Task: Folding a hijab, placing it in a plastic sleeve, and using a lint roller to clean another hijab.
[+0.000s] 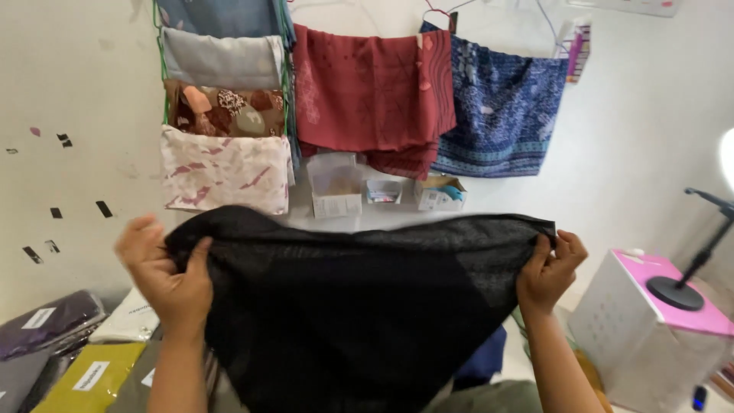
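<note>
Up in front of the wall, I've got the black cloth (352,306) stretched out between both hands. My left hand (168,279) has its grip closed on the left end of the top edge, fingers curled over the fabric, and my right hand (550,268) is pinching the right corner the same way, so the cloth hangs down in a rough triangle in mid-air. Holding it by two high points like that keeps it spread flat, which I guess is why it's up at chest height. Behind it hang folded fabrics: four stacked on one green hanger at left (a blue-grey one, a grey one, a brown patterned one (225,111), a pink-and-white one (225,172)), then a red cloth (367,92) and a blue patterned cloth (501,111) on their own hangers. Three small open boxes (382,191) sit below those. Lower left has several bagged packs (92,375) with labels; I count at least four. One pink-topped white box (650,321) carries a black stand at right.
</note>
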